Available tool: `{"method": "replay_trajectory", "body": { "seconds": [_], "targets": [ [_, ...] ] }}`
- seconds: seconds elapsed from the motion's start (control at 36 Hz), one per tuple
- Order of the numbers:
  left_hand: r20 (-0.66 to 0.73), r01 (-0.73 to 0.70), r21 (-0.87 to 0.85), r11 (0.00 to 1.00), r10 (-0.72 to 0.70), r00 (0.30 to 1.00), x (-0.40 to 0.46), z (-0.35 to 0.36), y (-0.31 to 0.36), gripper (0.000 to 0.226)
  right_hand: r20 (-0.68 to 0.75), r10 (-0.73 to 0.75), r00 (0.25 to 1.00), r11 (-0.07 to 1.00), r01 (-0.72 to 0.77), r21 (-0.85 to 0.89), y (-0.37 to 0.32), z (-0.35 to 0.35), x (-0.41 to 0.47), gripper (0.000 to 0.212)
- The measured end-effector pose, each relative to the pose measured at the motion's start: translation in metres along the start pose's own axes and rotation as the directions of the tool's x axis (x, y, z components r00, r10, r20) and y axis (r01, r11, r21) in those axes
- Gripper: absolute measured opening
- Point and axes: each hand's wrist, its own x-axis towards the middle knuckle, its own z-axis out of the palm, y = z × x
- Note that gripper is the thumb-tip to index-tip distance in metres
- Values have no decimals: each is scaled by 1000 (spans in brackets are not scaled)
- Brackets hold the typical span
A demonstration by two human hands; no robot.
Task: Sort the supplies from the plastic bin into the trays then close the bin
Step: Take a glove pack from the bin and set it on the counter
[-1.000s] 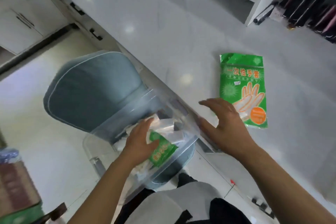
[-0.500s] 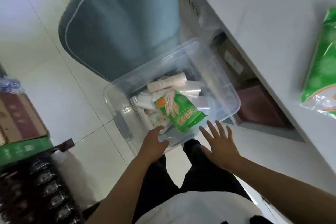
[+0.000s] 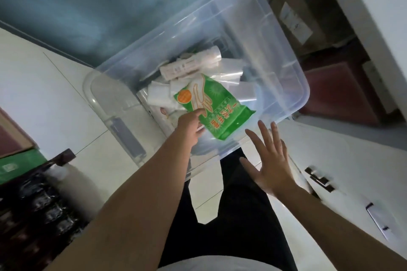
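Inside the clear plastic bin [image 3: 293, 77], left hand [image 3: 189, 124] pinches the green glove packet [image 3: 217, 106], lying diagonally among white rolls [image 3: 189, 66]; right hand [image 3: 272, 160] spread open.

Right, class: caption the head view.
Left hand grips green glove packet inside clear plastic bin; right hand open.

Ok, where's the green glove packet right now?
In the head view the green glove packet lies atop the white rolls inside the clear plastic bin, at its near side, with the left hand touching its near edge.
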Motion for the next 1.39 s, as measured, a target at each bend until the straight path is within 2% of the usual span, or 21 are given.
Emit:
{"method": "replay_trajectory", "body": {
  "seconds": [0.14,0.28,0.33,0.39,0.5,0.56,0.61,0.69,0.75,0.81,0.86,0.97,1.03,1.14,1.25,1.39],
  "targets": [
    [19,91,-135,987,-89,996,6,10,8,19,-80,41,996,997,-36,63,-4,9,3,67],
    [6,52,-173,983,-52,999,-7,6,16,21,-113,99,989,981,-78,176,-14,4,2,59],
    [-2,-2,-107,994,2,1000,-22,-1,22,26,-77,139,987,970,-120,212,-21,-3,2,59],
    [-54,-94,32,995,96,994,-41,-12,29,32,-10,174,985,962,-168,214,-26,-13,2,62],
    [-68,-264,300,917,296,953,-98,-39,45,25,176,215,961,953,-245,176,-39,-48,8,63],
    [-25,-335,409,849,378,926,-130,-55,54,30,241,235,942,930,-290,225,-51,-76,13,63],
    [42,-416,551,724,473,880,-163,-71,63,34,268,205,941,896,-291,335,-65,-108,16,65],
    [162,-478,768,426,592,789,-207,-91,74,35,172,58,983,877,-132,462,-88,-154,19,68],
    [207,-474,833,286,633,746,-232,-100,77,36,77,-83,994,876,36,482,-106,-181,21,72],
    [244,-453,876,167,657,713,-255,-105,78,34,27,-229,973,892,199,405,-124,-204,24,75],
    [295,-407,913,22,654,697,-276,-104,77,29,17,-368,930,905,354,238,-140,-223,29,77],
    [345,-292,937,-192,631,695,-308,-92,76,24,108,-561,821,811,571,-127,-171,-243,42,69],
    [353,-254,935,-246,628,693,-319,-85,75,23,187,-575,796,766,605,-218,-184,-246,45,61],
    [357,-223,933,-283,654,667,-336,-71,69,21,278,-591,757,730,649,-215,-199,-242,41,46],
    [368,-221,929,-297,684,629,-350,-59,64,22,268,-616,740,725,666,-174,-200,-232,32,37],
    [356,-127,929,-347,747,562,-366,-49,64,24,201,-636,746,738,663,-125,-193,-228,28,23]
  ]
}}
